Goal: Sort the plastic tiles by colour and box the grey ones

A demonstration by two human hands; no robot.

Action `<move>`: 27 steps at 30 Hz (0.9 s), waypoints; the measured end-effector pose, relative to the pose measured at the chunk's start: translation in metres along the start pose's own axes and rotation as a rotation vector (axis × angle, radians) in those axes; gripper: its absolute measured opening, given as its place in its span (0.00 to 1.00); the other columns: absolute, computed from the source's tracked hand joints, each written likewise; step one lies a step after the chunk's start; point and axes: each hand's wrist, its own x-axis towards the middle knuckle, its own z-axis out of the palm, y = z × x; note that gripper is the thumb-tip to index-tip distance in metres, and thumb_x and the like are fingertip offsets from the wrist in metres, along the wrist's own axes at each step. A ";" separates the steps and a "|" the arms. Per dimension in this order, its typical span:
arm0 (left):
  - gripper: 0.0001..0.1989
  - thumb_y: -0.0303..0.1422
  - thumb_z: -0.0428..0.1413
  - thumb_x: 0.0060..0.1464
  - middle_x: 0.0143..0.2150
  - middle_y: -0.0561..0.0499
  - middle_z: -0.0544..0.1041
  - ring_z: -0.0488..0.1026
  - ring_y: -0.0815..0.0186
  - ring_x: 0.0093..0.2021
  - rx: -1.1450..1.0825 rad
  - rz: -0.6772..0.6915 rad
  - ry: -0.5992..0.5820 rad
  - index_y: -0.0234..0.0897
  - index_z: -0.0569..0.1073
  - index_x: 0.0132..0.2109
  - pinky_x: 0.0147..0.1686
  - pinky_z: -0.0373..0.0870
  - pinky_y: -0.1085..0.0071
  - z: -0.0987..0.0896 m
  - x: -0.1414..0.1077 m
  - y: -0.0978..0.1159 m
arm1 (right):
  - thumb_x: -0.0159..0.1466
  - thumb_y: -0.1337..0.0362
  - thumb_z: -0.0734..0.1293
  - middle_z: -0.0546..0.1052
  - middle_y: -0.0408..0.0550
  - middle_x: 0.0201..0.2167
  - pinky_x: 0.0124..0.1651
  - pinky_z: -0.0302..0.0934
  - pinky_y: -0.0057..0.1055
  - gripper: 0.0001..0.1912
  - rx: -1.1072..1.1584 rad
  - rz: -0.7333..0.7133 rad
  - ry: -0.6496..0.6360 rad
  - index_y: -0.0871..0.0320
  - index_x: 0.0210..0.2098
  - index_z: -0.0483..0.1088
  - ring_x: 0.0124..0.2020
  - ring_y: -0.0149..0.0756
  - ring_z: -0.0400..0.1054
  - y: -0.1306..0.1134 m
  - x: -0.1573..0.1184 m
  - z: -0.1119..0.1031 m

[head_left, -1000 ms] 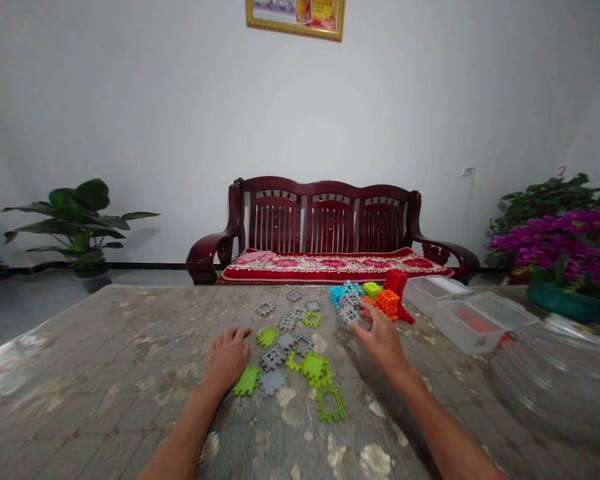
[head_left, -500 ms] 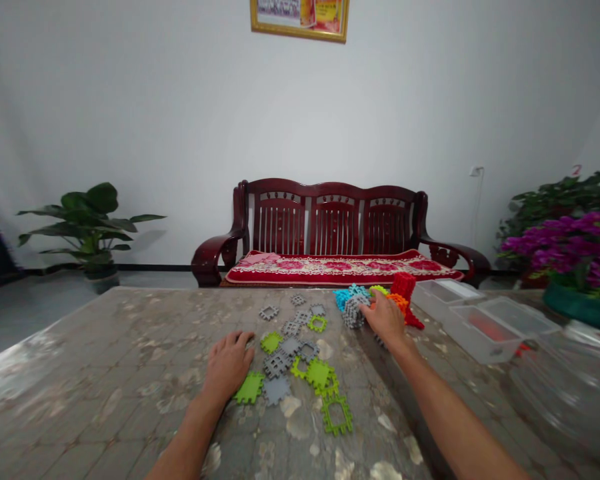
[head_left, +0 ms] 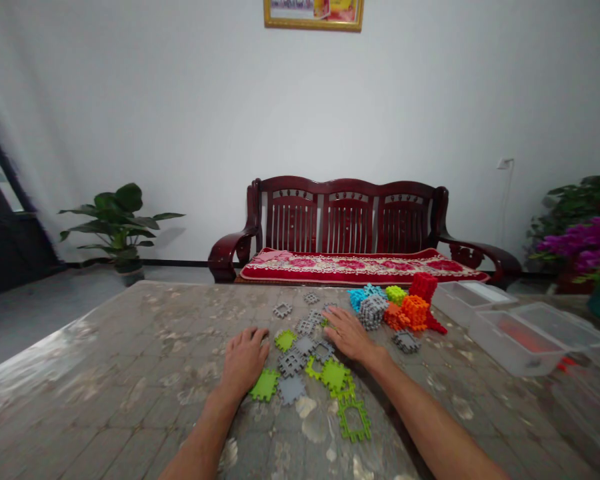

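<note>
My left hand lies on the table with its fingers stretched out, beside a solid green interlocking square. Nothing shows in it. My right hand is over the right edge of the loose pieces, fingers extended and partly covering a small green frame. Between the hands lie grey waffle-like squares, a plain grey square and another green square. An open green frame lies nearest me. Beyond my right hand stands a stack of grey pieces.
Blue, orange and red stacks stand at the table's back right. A separate grey piece lies before them. Clear plastic boxes sit to the right. A wooden sofa is behind the table.
My right hand has left the grey stack and moved left to the loose pieces. My left hand stays about where it was. The view has turned slightly left.
</note>
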 end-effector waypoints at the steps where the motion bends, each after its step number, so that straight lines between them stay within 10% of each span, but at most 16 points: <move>1: 0.21 0.36 0.44 0.67 0.63 0.43 0.72 0.68 0.55 0.63 0.000 -0.003 0.000 0.43 0.72 0.62 0.63 0.59 0.56 0.000 0.000 0.000 | 0.71 0.58 0.60 0.67 0.52 0.67 0.68 0.53 0.45 0.24 -0.004 -0.019 -0.030 0.53 0.64 0.68 0.67 0.44 0.59 0.001 -0.001 0.003; 11: 0.21 0.35 0.45 0.67 0.62 0.42 0.73 0.69 0.54 0.62 0.011 -0.004 0.031 0.43 0.73 0.61 0.62 0.61 0.55 0.000 -0.001 0.002 | 0.73 0.60 0.56 0.81 0.48 0.43 0.57 0.58 0.36 0.19 -0.035 0.051 0.008 0.55 0.40 0.79 0.49 0.40 0.70 -0.016 -0.022 -0.018; 27: 0.20 0.36 0.47 0.65 0.63 0.43 0.72 0.68 0.55 0.63 -0.029 -0.013 0.013 0.44 0.72 0.61 0.63 0.59 0.56 0.001 0.002 0.000 | 0.51 0.62 0.76 0.75 0.54 0.52 0.52 0.60 0.35 0.29 -0.010 0.227 -0.101 0.56 0.53 0.73 0.53 0.46 0.68 -0.023 0.026 -0.014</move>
